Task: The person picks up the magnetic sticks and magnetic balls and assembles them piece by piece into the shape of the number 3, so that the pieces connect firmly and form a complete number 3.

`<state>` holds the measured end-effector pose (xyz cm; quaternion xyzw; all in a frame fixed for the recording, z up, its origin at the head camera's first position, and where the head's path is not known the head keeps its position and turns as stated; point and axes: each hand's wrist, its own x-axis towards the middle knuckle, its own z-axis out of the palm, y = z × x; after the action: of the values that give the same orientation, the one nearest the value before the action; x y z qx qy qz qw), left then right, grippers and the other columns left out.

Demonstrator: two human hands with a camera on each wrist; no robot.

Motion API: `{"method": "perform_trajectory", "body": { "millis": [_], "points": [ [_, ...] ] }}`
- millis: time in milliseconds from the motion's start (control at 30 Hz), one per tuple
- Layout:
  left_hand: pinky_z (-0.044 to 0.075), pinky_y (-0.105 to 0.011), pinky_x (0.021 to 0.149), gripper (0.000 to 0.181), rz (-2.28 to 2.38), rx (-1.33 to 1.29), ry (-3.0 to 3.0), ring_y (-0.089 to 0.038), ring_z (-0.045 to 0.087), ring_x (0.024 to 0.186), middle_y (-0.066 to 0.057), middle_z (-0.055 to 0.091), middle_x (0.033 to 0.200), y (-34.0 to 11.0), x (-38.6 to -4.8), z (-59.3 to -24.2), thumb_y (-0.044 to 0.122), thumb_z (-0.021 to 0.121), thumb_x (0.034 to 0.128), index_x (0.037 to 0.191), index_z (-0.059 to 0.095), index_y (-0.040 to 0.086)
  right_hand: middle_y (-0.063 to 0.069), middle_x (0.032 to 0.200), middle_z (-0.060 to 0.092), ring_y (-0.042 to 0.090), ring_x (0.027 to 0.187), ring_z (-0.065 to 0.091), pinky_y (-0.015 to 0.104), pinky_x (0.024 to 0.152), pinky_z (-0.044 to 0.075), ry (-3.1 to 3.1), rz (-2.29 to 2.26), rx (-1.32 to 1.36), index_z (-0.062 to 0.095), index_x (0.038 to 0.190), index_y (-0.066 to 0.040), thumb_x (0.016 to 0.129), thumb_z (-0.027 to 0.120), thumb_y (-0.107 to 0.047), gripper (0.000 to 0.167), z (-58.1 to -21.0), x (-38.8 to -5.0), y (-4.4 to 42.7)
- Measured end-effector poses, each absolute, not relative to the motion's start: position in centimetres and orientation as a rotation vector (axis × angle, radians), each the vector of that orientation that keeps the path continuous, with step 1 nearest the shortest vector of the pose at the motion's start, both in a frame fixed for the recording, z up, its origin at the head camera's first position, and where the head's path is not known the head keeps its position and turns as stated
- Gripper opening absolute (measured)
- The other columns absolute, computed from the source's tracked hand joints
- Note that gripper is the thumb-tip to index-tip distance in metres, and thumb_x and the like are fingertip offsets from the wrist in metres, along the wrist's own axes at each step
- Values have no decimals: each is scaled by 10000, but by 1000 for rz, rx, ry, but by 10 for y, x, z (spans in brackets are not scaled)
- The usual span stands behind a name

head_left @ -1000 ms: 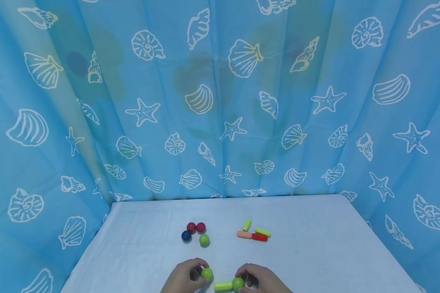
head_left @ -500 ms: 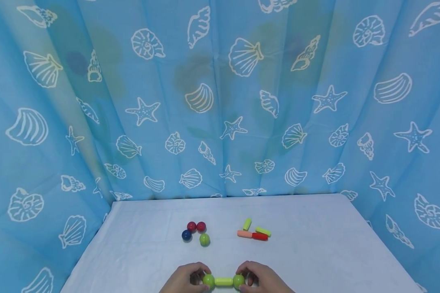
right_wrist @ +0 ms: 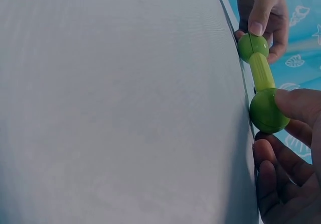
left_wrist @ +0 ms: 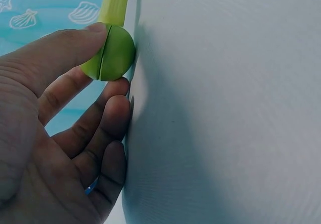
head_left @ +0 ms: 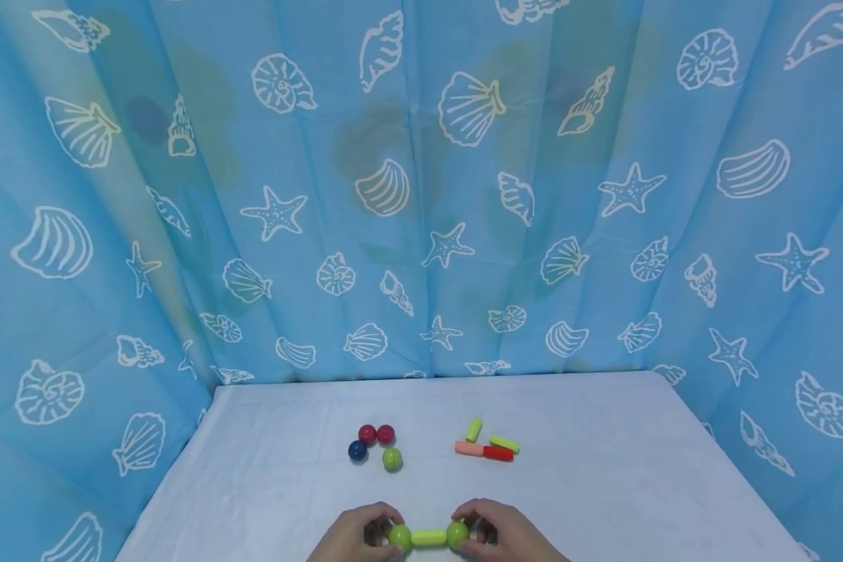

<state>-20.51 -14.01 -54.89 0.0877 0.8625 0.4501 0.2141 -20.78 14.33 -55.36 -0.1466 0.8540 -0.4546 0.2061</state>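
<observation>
The curtain [head_left: 421,304] is brightly lit in the head view; both wrist views are dimly lit; soft shadows are cast on the white cloth [left_wrist: 235,103]; its texture is perhaps blurred.

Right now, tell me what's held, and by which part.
The left grip pinches the left ball, the right grip the right ball, at either end of a lime rod.

Blue curtain [head_left: 323,156] fills the upper frame and both sides, hung in vertical folds, printed with white shells [head_left: 467,111] and starfish [head_left: 274,215]. Dull yellow-green blotches [head_left: 207,109] across its upper part. White table [head_left: 604,468] at lower centre, far edge nearly level; light soft, bluish.
</observation>
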Motion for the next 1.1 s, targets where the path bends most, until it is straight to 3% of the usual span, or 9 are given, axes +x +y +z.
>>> {"method": "perform_trajectory", "body": {
  "millis": [233, 567, 933, 1100],
  "points": [
    [450, -298, 683, 227, 1192, 241, 2436, -182, 546, 782, 7, 604, 890, -136, -204, -547, 233, 797, 880, 1077, 687, 215, -19, 890, 617, 188, 757, 553, 231, 671, 465, 2392, -1266, -406, 687, 1144, -182, 909, 778, -275, 268, -551, -207, 144],
    [497, -365, 766, 523, 1037, 327, 2573, -153, 523, 831, 52, 576, 976, -125, -206, -548, 416, 843, 825, 1246, 645, 175, -21, 896, 609, 181, 751, 545, 224, 669, 460, 2389, -1271, -438, 682, 1148, -169, 920, 766, -257, 259, -549, -206, 144],
    [531, -402, 890, 428, 1083, 421, 2577, -117, 536, 883, 121, 634, 1016, -102, -209, -550, 416, 831, 841, 1198, 699, 223, -26, 912, 615, 169, 757, 543, 221, 682, 457, 2373, -1262, -469, 674, 1162, -141, 943, 735, -224, 242, -548, -205, 146],
    [525, -328, 869, 401, 1056, 509, 2607, -55, 567, 904, 159, 663, 1021, -92, -212, -552, 428, 823, 843, 1185, 721, 246, -17, 922, 619, 172, 760, 543, 230, 681, 455, 2349, -1289, -468, 645, 1160, -119, 949, 731, -226, 252, -550, -206, 148]
  ]
}}
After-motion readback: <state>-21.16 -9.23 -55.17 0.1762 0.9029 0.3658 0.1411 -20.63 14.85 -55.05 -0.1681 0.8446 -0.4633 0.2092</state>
